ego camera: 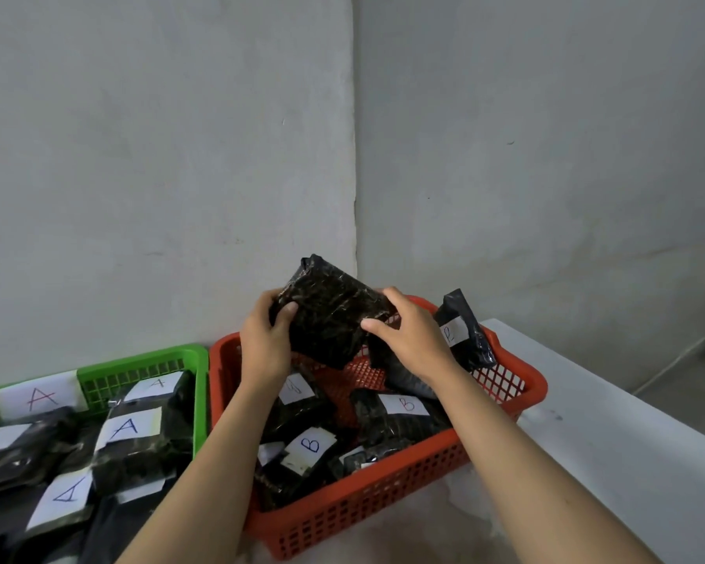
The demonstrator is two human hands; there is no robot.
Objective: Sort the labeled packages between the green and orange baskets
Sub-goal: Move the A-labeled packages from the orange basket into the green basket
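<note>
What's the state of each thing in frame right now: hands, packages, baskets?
left hand: grips the held package's left edge
right hand: grips its right edge
held package: lifted over the orange basket, label not visible
orange basket: holds B-labeled packages
green basket: holds A-labeled packages

Two baskets: green basket [147, 366], orange basket [383, 494]; two hands.
</note>
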